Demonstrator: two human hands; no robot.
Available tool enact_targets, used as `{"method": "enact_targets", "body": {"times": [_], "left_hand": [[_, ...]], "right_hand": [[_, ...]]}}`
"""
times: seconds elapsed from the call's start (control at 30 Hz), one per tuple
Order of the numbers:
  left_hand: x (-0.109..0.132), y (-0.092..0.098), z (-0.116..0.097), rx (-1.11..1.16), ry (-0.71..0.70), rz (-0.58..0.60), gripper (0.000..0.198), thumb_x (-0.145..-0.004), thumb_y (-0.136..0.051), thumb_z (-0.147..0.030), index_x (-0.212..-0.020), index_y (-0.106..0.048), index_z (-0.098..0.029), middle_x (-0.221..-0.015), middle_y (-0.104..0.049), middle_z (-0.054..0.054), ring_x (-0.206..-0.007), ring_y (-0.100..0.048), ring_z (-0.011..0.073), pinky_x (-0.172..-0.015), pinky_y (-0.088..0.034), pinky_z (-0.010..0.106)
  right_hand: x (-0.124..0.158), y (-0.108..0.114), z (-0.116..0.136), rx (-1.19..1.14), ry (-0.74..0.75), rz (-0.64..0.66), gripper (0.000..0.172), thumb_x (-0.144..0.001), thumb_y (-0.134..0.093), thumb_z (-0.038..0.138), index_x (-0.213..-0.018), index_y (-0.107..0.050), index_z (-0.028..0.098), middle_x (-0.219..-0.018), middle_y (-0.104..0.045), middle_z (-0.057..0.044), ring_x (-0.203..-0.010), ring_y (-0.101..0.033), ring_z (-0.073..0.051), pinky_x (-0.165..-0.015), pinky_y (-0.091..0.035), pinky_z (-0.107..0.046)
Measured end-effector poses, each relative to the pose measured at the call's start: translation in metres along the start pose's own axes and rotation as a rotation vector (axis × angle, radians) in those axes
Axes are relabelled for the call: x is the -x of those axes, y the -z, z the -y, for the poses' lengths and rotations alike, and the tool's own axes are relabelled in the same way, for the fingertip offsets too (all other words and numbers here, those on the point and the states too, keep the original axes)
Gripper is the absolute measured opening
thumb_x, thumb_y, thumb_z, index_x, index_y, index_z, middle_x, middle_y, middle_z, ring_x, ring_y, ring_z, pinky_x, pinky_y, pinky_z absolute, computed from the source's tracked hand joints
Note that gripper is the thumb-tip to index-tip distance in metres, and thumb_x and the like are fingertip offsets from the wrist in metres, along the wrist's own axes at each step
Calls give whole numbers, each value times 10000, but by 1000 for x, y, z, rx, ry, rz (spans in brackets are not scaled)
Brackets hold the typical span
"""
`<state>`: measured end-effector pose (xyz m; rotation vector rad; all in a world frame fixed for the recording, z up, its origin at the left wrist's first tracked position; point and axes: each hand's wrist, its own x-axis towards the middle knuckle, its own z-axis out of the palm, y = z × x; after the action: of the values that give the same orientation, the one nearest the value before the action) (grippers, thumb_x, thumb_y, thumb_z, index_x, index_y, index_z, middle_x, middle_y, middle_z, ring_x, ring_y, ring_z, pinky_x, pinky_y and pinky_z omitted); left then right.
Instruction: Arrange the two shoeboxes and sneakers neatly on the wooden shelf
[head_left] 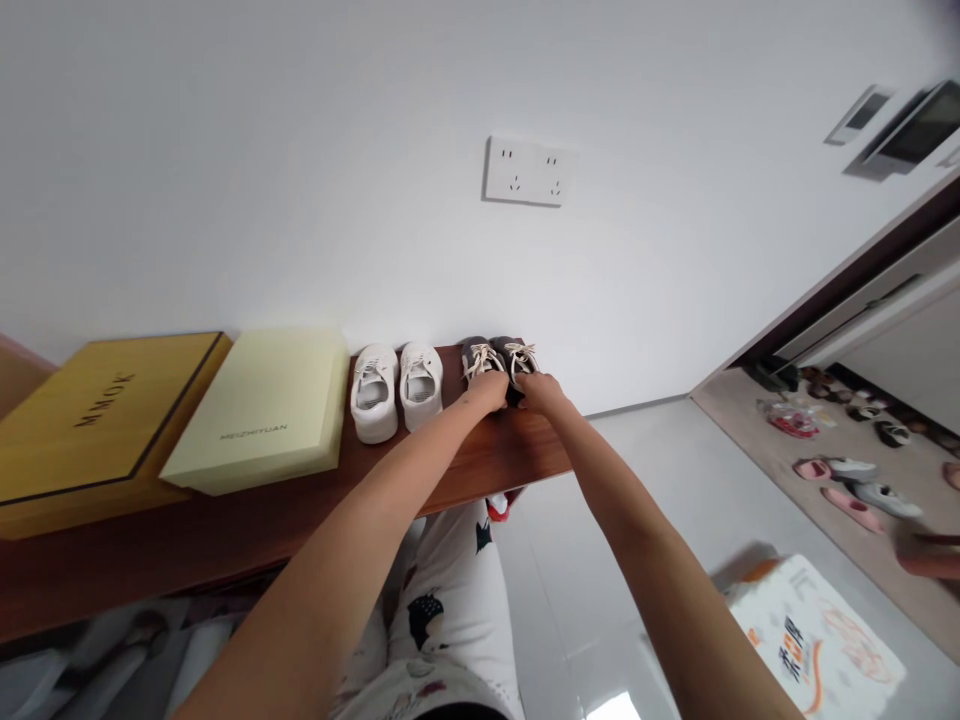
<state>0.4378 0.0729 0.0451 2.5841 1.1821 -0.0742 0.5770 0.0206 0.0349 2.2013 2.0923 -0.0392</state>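
the left hand (487, 390) and right hand (541, 392) were side by side, curled down over the grey lace-up shoes (487, 358), any pinch hidden, while the shoes sat on the wooden desk (480, 450) just beside the white sneakers (397, 385).

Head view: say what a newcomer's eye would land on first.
The left hand and right hand rest on dark grey lace-up shoes on a wooden shelf. To their left sit white sneakers, a pale yellow box and a mustard-yellow box. A white wall socket stands out above.
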Motion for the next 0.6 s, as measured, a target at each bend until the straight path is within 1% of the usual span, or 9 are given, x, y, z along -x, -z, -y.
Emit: {"method": "enact_targets", "body": {"times": [0.17, 0.27, 0.37, 0.47, 0.53, 0.6], "left_hand": [[-6, -8, 6, 6, -16, 12, 390, -714, -815, -193, -1084, -703, -141, -1164, -703, 194, -1116, -664, 331, -954, -512, 380], [-12, -12, 9, 26, -20, -1, 383, -706, -808, -155, -1074, -706, -133, -1141, -707, 202, -1104, -668, 333, -952, -513, 382], [-15, -14, 10, 58, -20, -28, 379, -686, -821, -138, -1048, -708, -137, -1102, -717, 187, -1091, -672, 325, -960, -506, 369], [-11, -17, 8, 90, -12, -97, 410, -710, -803, -128, -1103, -685, -125, -1110, -707, 195, -1131, -650, 334, -1017, -471, 399], [-4, -20, 4, 111, -5, -166, 416, -765, -752, -122, -1168, -653, -95, -1161, -677, 228, -1202, -607, 353, -1070, -424, 443], [8, -26, 0, 129, -7, -239, 417, -847, -656, -121, -1259, -602, -83, -1258, -625, 249, -1289, -539, 357, -1115, -368, 483]], "right_hand": [[-1, -7, 2, 10, -9, 10, 448, -752, -806, 265, -1152, -620, 191, -1109, -736, -149, -1076, -679, -301, -894, -486, -358], [-4, -9, 2, 16, -15, 14, 434, -759, -795, 258, -1151, -620, 192, -1125, -731, -149, -1089, -670, -308, -904, -485, -372], [-6, -9, 4, 17, -27, 15, 412, -765, -783, 232, -1144, -623, 206, -1146, -723, -143, -1099, -662, -305, -916, -486, -384], [-8, -8, 7, 15, -44, 3, 399, -785, -755, 215, -1159, -617, 217, -1199, -700, -147, -1129, -643, -304, -937, -489, -403], [-7, -8, 10, 17, -63, -5, 417, -802, -735, 216, -1196, -601, 205, -1262, -664, -167, -1172, -617, -311, -955, -490, -421], [-3, -9, 12, 15, -87, -31, 434, -835, -689, 201, -1252, -571, 174, -1325, -619, -194, -1227, -580, -315, -986, -480, -439]]}}
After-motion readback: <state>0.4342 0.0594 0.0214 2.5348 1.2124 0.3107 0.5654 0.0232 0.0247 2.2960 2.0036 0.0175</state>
